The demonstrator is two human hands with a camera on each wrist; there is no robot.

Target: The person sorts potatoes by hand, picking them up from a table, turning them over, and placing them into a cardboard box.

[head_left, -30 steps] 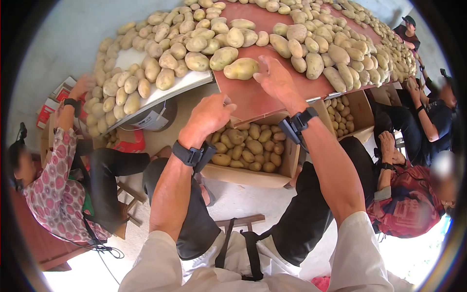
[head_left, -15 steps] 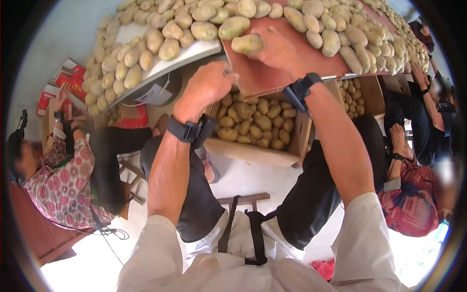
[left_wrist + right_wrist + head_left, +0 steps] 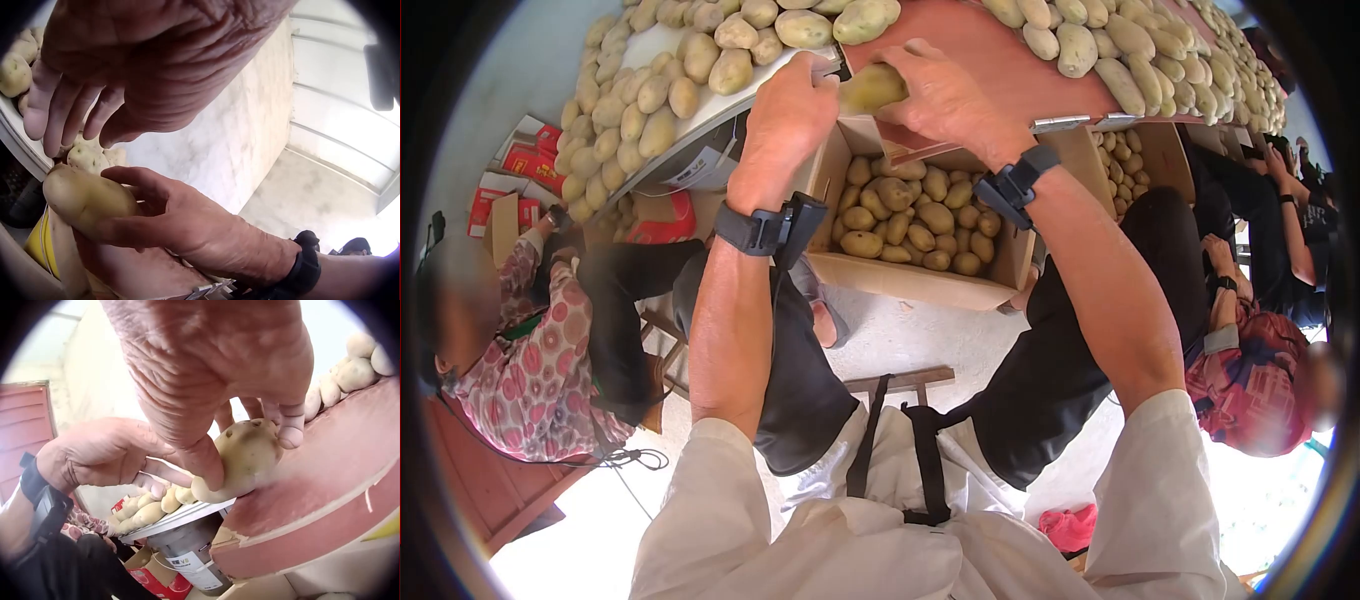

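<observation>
My right hand (image 3: pixel 945 98) grips a large potato (image 3: pixel 874 88) over the corner of the red tabletop (image 3: pixel 960 50). In the left wrist view its thumb and fingers lie round one end of the potato (image 3: pixel 87 199). My left hand (image 3: pixel 792 118) is close to the potato's other end, its fingers extended with nothing held in them; whether they touch the potato I cannot tell. In the right wrist view the left hand (image 3: pixel 109 453) lies left of the potato (image 3: pixel 247 456).
Potatoes (image 3: pixel 730 70) cover the white surface at the left, and more (image 3: pixel 1140 60) lie at the right. Below the table edge stands a cardboard box (image 3: pixel 920 283) of potatoes. People sit on both sides, one in a patterned shirt (image 3: pixel 550 370) at the left.
My right hand has taken hold of the large potato and brought it left and toward me, off its place on the red tabletop. The left hand has moved up beside it and its fingers have opened.
</observation>
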